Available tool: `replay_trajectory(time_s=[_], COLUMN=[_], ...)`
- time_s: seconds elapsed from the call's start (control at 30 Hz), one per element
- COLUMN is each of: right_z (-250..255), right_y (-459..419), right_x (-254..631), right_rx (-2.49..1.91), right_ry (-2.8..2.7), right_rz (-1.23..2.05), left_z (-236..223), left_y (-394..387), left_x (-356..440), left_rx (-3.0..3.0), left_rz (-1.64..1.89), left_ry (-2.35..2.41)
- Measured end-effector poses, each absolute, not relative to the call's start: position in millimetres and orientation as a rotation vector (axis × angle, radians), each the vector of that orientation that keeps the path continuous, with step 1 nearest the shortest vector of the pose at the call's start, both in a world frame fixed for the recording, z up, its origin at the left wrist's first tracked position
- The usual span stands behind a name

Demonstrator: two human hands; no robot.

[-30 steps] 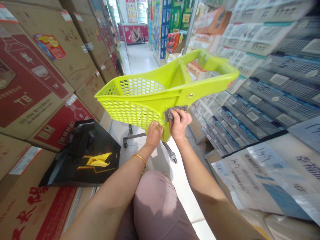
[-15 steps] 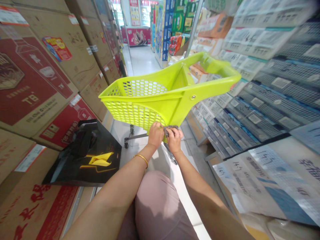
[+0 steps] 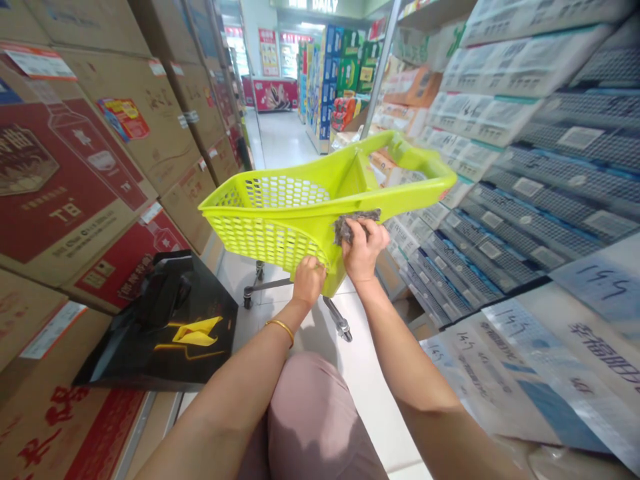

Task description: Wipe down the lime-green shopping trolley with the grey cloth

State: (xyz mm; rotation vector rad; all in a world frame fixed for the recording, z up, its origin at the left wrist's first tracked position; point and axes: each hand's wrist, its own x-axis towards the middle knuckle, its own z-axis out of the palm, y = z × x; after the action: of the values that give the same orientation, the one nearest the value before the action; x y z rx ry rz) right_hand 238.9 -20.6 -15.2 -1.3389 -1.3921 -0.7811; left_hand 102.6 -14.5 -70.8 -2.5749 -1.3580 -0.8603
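Here, a lime-green plastic shopping cart stands in a narrow store aisle, directly in front of the person, its perforated basket end to the left and its looped handle to the right. The right hand has its grip pinching a crumpled grey rag, which lies against the cart's near side panel, just below the rim. The left hand, with a gold bangle on its wrist, has its grip curled tight on the lower edge of the basket, beside the lattice of holes; the exact hold of its fingertips is hidden. Beneath the basket, metal legs with caster wheels rest on the pale tiled floor. To the left, a black carrier bag with a yellow ribbon-like motif leans near stacked cardboard cartons, some printed with bottles. To the right rise plastic-wrapped packs, with handwritten price sheets lower down. The person's mauve-trousered knee shows between the forearms.
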Motion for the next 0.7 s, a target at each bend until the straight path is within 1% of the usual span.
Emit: replay_trajectory(time_s=[0.1, 0.2, 0.33, 0.43, 0.57, 0.7], right_z=[-22, -46, -78, -87, -67, -24], right_y=[-25, -34, -46, -51, -47, -38], right_x=[238, 234, 229, 228, 234, 243], right_rx=[-1.298, -1.312, -1.349, -1.340, -1.291, -1.260], right_ry=[-1.399, -1.447, -1.546, -1.610, -1.590, -1.501], right_rz=[-0.845, -0.893, -0.832, -0.779, -0.843, -0.922], left_z=[-69, -66, -64, -62, -54, -28], left_y=[-15, -16, -19, -21, -23, -26], left_x=[102, 102, 101, 99, 100, 107], left_rx=[-2.572, -2.576, -2.575, -2.581, -2.575, -2.476], left_rz=[-0.838, -0.832, -0.793, -0.779, -0.881, -1.241], left_ry=[-1.360, -1.383, -1.429, -1.420, -1.357, -1.200])
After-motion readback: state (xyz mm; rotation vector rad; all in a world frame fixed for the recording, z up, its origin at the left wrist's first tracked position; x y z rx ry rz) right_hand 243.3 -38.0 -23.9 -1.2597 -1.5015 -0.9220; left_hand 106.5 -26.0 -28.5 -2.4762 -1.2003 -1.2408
